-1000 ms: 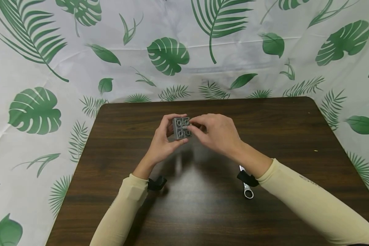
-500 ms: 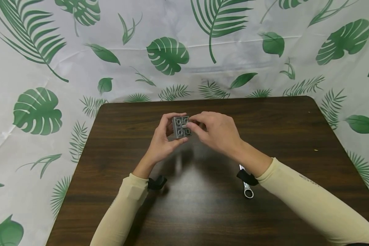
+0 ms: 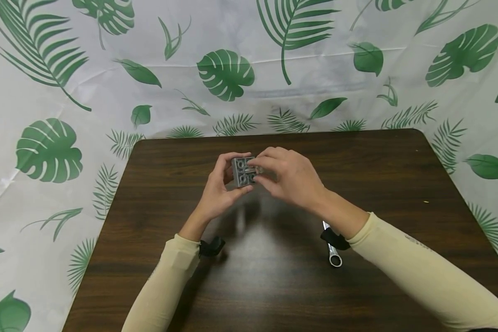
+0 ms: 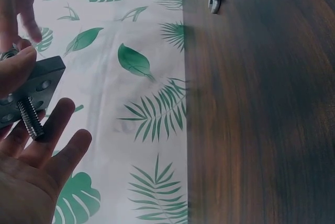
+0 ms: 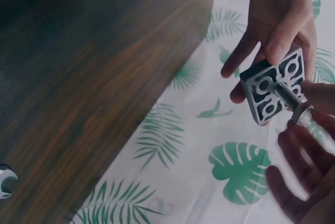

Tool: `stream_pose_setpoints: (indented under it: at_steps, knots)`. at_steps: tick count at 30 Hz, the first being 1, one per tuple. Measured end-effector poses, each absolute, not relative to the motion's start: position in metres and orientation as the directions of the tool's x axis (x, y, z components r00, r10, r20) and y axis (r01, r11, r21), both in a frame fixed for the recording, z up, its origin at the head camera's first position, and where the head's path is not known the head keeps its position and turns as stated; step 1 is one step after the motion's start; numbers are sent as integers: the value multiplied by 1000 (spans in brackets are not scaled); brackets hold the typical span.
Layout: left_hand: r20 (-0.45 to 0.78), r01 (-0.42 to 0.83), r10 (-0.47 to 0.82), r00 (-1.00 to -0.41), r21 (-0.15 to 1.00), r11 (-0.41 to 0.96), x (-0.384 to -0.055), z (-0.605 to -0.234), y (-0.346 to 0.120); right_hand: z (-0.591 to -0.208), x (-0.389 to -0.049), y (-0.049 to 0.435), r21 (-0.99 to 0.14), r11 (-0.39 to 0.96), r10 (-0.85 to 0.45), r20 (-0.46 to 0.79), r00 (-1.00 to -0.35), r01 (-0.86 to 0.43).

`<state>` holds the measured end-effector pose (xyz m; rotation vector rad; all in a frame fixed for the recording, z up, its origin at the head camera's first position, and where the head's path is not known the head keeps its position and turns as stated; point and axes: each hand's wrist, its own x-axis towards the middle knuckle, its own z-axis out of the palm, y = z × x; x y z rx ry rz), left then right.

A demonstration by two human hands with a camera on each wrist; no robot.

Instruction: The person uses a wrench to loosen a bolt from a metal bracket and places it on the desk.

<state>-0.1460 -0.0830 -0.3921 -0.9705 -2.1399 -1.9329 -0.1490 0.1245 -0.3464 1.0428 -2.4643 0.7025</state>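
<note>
My left hand [image 3: 218,191] grips a grey square metal block [image 3: 240,171] by its edges, the fingers behind and the thumb along the lower edge. Round holes and hollow pockets mark the face of the block in the right wrist view. A threaded bolt [image 5: 287,96] passes through it, and its threaded end sticks out on the far side in the left wrist view. At the bolt's near end sits a shiny ring-like part [image 5: 303,114], too blurred to tell if nut or head. The thumb and fingers of my right hand [image 3: 292,175] are around that end.
A combination wrench [image 3: 334,256] lies on the dark wooden table [image 3: 274,286] under my right wrist, partly hidden by it. A tiny yellow scrap [image 3: 426,201] lies to the right. A leaf-print cloth [image 3: 269,74] hangs behind the table.
My right thumb and fingers have spread further apart at the bolt, whose end now shows between them. The left hand and the block stay nearly in place.
</note>
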Motion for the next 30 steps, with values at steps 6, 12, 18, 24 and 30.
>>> stream_pose_setpoints:
  at_steps: [6, 12, 18, 24, 30]
  knots:
    - [480, 523, 386, -788, 852, 7, -146, -392, -83, -346, -146, 124, -363, 719, -446, 414, -793, -594]
    - [470, 511, 388, -793, 860, 4, -146, -393, -83, -347, -148, 125, -332, 651, -533, 440, -722, -683]
    - [477, 515, 389, -788, 857, -9, -146, -393, -83, -348, -149, 126, -318, 606, -557, 485, -674, -729]
    - [491, 531, 385, -781, 847, -3, -146, -393, -83, -347, -146, 125, -354, 706, -460, 429, -778, -613]
    - [486, 528, 386, -784, 849, 3, -146, -393, -83, -347, -147, 127, -321, 666, -526, 438, -729, -674]
